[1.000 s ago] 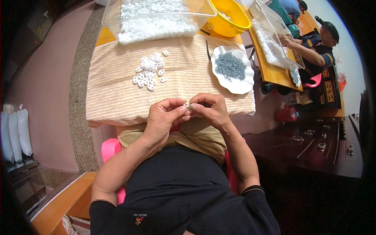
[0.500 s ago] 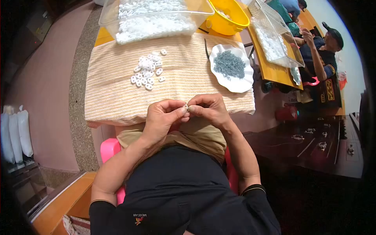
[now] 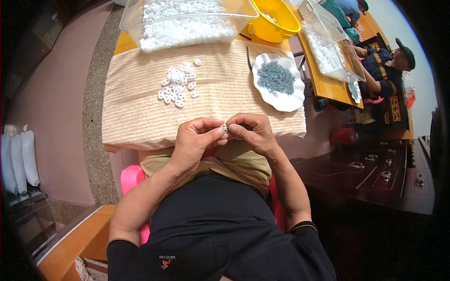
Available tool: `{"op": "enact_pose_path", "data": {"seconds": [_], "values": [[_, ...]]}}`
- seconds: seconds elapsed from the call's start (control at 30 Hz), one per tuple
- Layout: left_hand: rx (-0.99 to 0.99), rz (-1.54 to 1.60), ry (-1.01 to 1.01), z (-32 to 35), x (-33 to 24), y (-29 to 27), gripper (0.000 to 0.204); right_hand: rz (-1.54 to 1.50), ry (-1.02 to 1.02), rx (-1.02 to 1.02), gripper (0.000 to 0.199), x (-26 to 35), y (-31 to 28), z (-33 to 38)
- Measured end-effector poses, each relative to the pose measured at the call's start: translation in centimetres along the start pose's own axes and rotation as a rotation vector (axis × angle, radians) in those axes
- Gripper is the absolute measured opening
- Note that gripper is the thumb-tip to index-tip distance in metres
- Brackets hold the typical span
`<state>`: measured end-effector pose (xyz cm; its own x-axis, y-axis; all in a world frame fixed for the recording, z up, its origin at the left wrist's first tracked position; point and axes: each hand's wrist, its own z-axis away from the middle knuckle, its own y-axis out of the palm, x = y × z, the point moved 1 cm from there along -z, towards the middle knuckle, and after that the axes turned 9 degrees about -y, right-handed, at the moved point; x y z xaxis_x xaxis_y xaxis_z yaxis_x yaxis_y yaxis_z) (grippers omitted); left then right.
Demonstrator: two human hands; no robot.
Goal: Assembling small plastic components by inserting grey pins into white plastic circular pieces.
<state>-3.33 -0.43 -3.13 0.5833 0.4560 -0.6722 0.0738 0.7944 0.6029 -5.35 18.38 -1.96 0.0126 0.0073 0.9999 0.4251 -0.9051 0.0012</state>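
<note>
A small white plastic piece (image 3: pixel 225 129) shows between my fingertips, just in front of the cloth's near edge. My left hand (image 3: pixel 193 136) pinches it with thumb and forefinger. On its other side, my right hand (image 3: pixel 253 133) closes thumb and forefinger at the piece; anything smaller in that pinch is hidden. Beyond my hands, a loose pile of white oval two-hole pieces (image 3: pixel 177 83) lies on the striped cloth (image 3: pixel 136 103). A white wavy-rimmed plate (image 3: pixel 287 104) at the right of the cloth bears a heap of small grey-blue pieces (image 3: pixel 275 77).
A clear bin (image 3: pixel 187 19) of white pieces and a yellow basket (image 3: pixel 287 33) stand at the far edge. To the right, a co-worker (image 3: pixel 382 65) sits at another table (image 3: pixel 323 84) with a second clear bin (image 3: pixel 349 75). White bags (image 3: pixel 29 159) stand far left.
More of the white piece shows between my fingertips; my hands have hardly moved. The co-worker's raised hand has come down to the bin. The whole view has shifted slightly.
</note>
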Motion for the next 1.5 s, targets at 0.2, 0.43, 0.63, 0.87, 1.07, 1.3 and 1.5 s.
{"op": "enact_pose_path", "data": {"seconds": [0.2,0.43,0.63,0.87,1.07,1.3,1.5], "values": [[-0.017,-0.034,0.039,0.2,-0.1,0.0,0.017,0.059,-0.101,-0.035,0.011,-0.5,0.8,0.0],[-0.004,-0.03,0.075,0.2,-0.3,-0.1,0.016,0.06,-0.089,-0.052,0.009,-0.2,1.0,-0.3],[0.0,0.031,0.042,0.3,-0.7,0.0,0.015,0.019,-0.032,-0.039,0.013,1.6,0.8,-0.6],[-0.032,0.155,0.06,-0.1,-1.2,-0.3,0.014,0.086,-0.053,0.0,0.017,2.1,-1.4,-3.4],[-0.049,0.2,0.068,-0.2,-1.5,-0.8,0.016,0.409,-0.112,-0.034,0.018,2.5,-1.5,-9.2],[-0.07,0.194,0.052,-0.2,-1.5,-1.0,0.015,1.012,-0.395,-0.062,0.022,0.4,-0.9,-15.8],[-0.077,0.211,0.03,-0.2,-1.8,-1.2,0.015,1.213,-0.315,0.056,0.023,0.2,0.3,-17.9]]}}
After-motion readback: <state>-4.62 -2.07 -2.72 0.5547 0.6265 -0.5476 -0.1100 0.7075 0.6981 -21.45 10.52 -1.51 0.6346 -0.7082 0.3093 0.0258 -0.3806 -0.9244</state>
